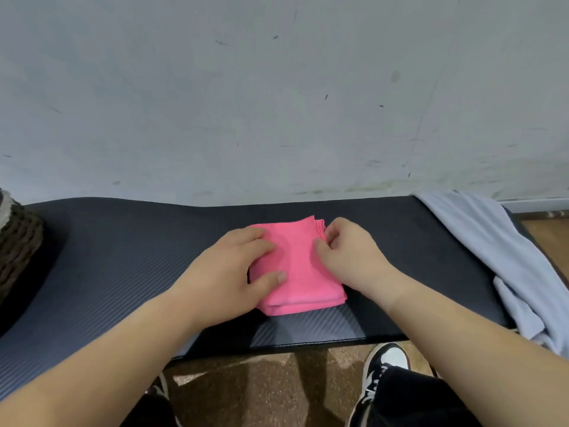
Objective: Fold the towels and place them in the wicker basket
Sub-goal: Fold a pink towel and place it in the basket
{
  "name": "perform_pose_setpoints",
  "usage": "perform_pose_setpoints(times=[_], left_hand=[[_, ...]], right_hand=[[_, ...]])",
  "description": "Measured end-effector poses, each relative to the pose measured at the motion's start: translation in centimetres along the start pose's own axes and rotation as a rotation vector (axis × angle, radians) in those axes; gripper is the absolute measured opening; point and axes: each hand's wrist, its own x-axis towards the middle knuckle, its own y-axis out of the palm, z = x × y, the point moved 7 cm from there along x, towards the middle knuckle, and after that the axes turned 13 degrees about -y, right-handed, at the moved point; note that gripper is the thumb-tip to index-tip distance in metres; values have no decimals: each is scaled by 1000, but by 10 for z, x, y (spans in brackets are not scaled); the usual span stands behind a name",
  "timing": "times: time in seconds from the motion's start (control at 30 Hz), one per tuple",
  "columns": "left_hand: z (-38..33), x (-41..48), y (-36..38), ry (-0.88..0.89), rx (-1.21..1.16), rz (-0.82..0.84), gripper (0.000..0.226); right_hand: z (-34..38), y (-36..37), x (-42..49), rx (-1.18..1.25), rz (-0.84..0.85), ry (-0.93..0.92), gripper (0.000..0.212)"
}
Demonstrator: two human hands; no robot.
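Brown speckled floor (261, 374) nearest, black-and-white sneaker (386, 362) on it. Dark ribbed foam mat (123, 257) above. Left hand (234, 272) flat, fingers straight, pressing folded pink towel (303, 282) at mat centre. Right hand (348, 254) curled, pinching towel's layered right edge. Woven wicker basket (18, 241) far left; crumpled pale blue towel (498, 257) right. Scuffed grey wall (277, 103) behind.
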Motion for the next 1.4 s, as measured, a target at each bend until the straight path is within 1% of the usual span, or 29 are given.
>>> perform_pose_setpoints(times=[0.07, 0.1, 0.13, 0.17, 0.23, 0.27, 0.3, 0.33, 0.4, 0.43, 0.5, 0.57, 0.67, 0.7, 0.73, 0.8, 0.87, 0.93, 0.97, 1.0, 1.07, 1.13, 1.23, 1.33, 1.4], left_hand=[[-2, -13, 7, -3, 64, 51, 101], [-4, -19, 12, -7, 106, 77, 107], [-4, -23, 18, -6, 135, 86, 108], [-6, -26, 22, 6, 148, 74, 105], [-9, -28, 24, 56, 130, -22, 89], [-8, -27, 24, 59, 115, -65, 81], [-6, -26, 24, 38, 95, -82, 74], [-6, -26, 24, 22, 78, -92, 70], [-9, -28, 26, 36, 94, -97, 65], [-11, -30, 26, 57, 128, -108, 64], [-11, -33, 26, 86, 184, -131, 60], [-9, -33, 27, 97, 194, -141, 65], [-7, -36, 31, 173, 316, -91, 72], [-3, -36, 32, 183, 307, -39, 72], [0, -37, 30, 184, 244, 12, 71], [4, -34, 19, 192, 54, 39, 71], [2, -28, 7, 194, -68, -6, 69], [-5, -18, 3, 209, -68, -85, 63], [-7, -11, 6, 198, -47, -86, 66], [-6, -4, 14, 170, -8, -46, 74], [-1, 6, 36, 105, 139, 80, 91], [5, 8, 51, 76, 289, 143, 94], [7, 9, 57, 64, 340, 144, 91], [7, 5, 55, 61, 321, 127, 87], [8, 1, 47, -23, 281, 73, 90]], right_hand=[[-4, 0, 0, -63, 19, 32, 13], [-5, -2, -1, -86, 17, 32, 15], [-3, -5, -2, -125, 4, 10, 22], [1, -8, -3, -187, -15, -46, 34], [17, -10, -6, -290, -35, -250, 57], [25, -6, -8, -310, -11, -355, 61], [29, 2, -11, -318, 47, -423, 62], [30, 11, -14, -328, 126, -444, 63], [21, 28, -20, -369, 295, -393, 68], [15, 33, -22, -403, 351, -366, 70], [10, 34, -24, -460, 383, -339, 72], [7, 35, -24, -487, 394, -317, 72], [5, 40, -24, -501, 407, -304, 73], [5, 41, -24, -494, 406, -310, 74], [6, 40, -23, -473, 400, -318, 74], [6, 32, -22, -405, 378, -329, 75], [9, 23, -19, -319, 342, -334, 74], [10, 15, -18, -237, 318, -315, 70], [10, 13, -17, -225, 330, -306, 69], [9, 13, -18, -248, 364, -303, 69], [3, 17, -21, -341, 473, -297, 72], [-3, 21, -26, -390, 560, -285, 78], [-5, 20, -28, -375, 583, -284, 85], [-4, 18, -27, -354, 585, -289, 90], [-3, 16, -26, -342, 577, -281, 94]])
